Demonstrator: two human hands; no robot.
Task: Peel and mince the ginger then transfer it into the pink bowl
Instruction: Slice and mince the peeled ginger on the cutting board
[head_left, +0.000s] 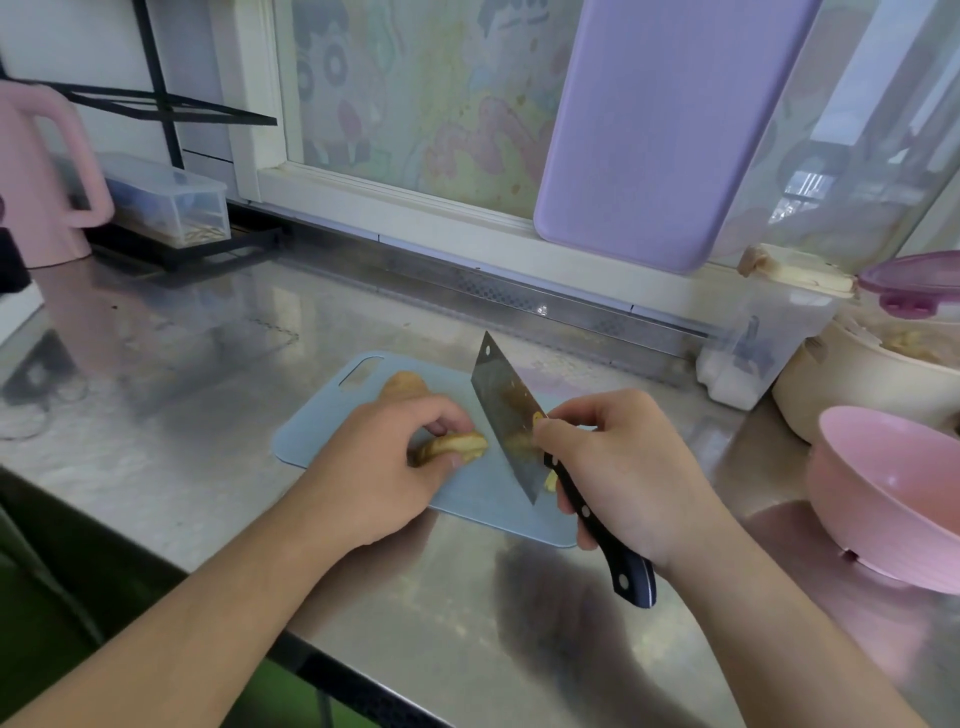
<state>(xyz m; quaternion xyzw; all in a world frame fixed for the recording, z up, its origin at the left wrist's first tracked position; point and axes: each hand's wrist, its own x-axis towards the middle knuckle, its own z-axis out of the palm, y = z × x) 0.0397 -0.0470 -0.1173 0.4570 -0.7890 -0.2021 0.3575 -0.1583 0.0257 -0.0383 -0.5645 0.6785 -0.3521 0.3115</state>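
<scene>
Head view: pink bowl (893, 499), contents hidden.

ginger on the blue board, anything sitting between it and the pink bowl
Only the knife and the right hand gripping it lie between the ginger, held by the left hand, and the pink bowl. The counter between shows nothing else.

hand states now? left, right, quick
Left hand: holding the ginger on the board.
Right hand: grip closed on the cleaver handle.
</scene>
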